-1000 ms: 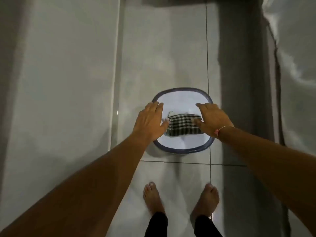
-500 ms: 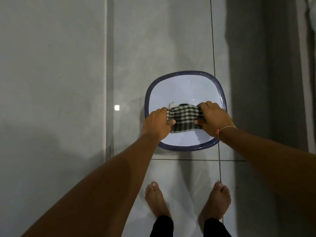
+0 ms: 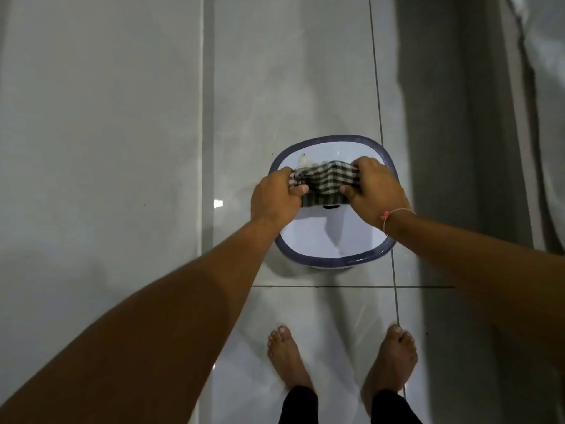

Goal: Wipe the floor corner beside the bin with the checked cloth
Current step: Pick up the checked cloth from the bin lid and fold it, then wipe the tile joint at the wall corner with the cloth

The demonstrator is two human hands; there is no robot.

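Checked cloth (image 3: 324,185) between both gripping hands above seemingly empty bin (image 3: 333,261).

This looks like a room in a home, perhaps a bathroom or wash area. The floor (image 3: 305,87) is laid with large glossy pale tiles with thin dark grout lines, and a plain pale wall (image 3: 91,117) rises on the left. A small white bin (image 3: 333,258) with a dark rim stands on the tiles, and the person's bare feet (image 3: 287,356) stand near it. Pale fabric (image 3: 541,117), like a curtain, hangs at the far right.
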